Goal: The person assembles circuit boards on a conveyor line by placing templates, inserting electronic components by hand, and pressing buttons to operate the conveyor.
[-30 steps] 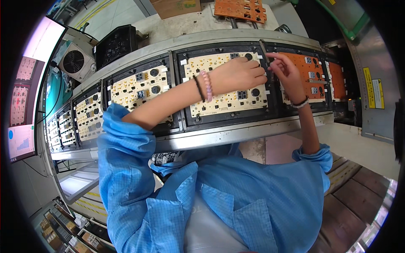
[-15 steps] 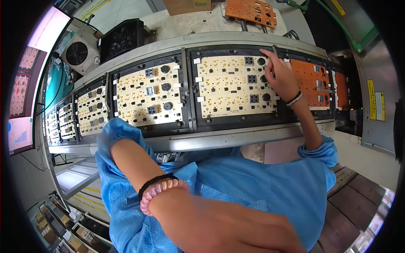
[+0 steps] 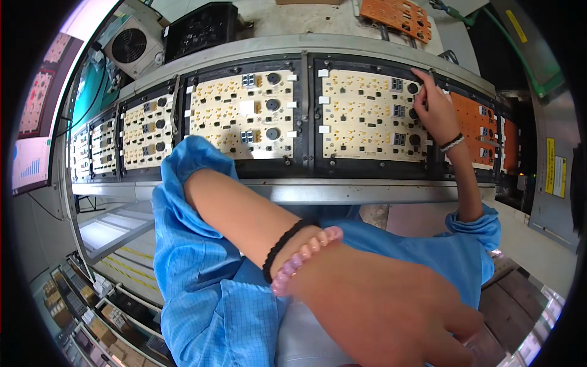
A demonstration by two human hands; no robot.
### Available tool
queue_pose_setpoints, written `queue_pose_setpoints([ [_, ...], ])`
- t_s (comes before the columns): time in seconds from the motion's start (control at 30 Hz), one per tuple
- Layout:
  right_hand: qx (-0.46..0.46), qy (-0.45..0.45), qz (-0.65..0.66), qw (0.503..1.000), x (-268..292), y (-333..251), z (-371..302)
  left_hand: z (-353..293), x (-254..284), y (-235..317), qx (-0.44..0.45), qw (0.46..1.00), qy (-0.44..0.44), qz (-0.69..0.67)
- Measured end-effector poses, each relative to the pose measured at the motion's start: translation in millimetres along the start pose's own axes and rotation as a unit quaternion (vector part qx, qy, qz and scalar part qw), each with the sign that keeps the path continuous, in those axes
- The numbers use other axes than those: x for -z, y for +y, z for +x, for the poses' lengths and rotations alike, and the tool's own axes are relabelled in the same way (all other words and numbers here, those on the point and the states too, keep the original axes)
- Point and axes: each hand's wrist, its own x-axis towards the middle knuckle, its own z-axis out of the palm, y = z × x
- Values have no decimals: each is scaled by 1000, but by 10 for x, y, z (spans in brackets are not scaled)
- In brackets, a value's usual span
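My right hand (image 3: 437, 113) reaches over the right edge of a cream circuit board (image 3: 361, 144). Its index finger stretches toward the top corner and the thumb is spread apart below it; I see nothing held. The board carries black digit displays (image 3: 398, 111), round black buzzers (image 3: 414, 140) and white connectors (image 3: 324, 100), and sits in a black carrier frame (image 3: 348, 167). My left hand (image 3: 385, 306) hangs close up at the bottom, back side showing, away from the boards. Its fingers are blurred and partly cut off, so what they hold, if anything, is hidden.
More cream boards (image 3: 232, 144) in black frames run leftward along a metal rail (image 3: 293, 191). Orange boards (image 3: 468, 125) are at the right. Behind stand a black bin (image 3: 202, 30) and a stacked orange panel (image 3: 397, 18). A screen (image 3: 30, 162) is at far left.
The view has shifted, so the boards appear farther right and slightly higher. My left hand has swung rightward across the bottom. My right hand stays at the board's right edge.
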Motion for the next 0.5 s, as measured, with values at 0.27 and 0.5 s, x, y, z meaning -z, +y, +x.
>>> queue_pose_setpoints([
  [0.27,-62,-134,-5,989,270,287,837,83,92,55,-140,979,-49,136],
  [0.5,93,12,-299,950,-283,862,1983,-366,145,343,41,916,-300,262],
])
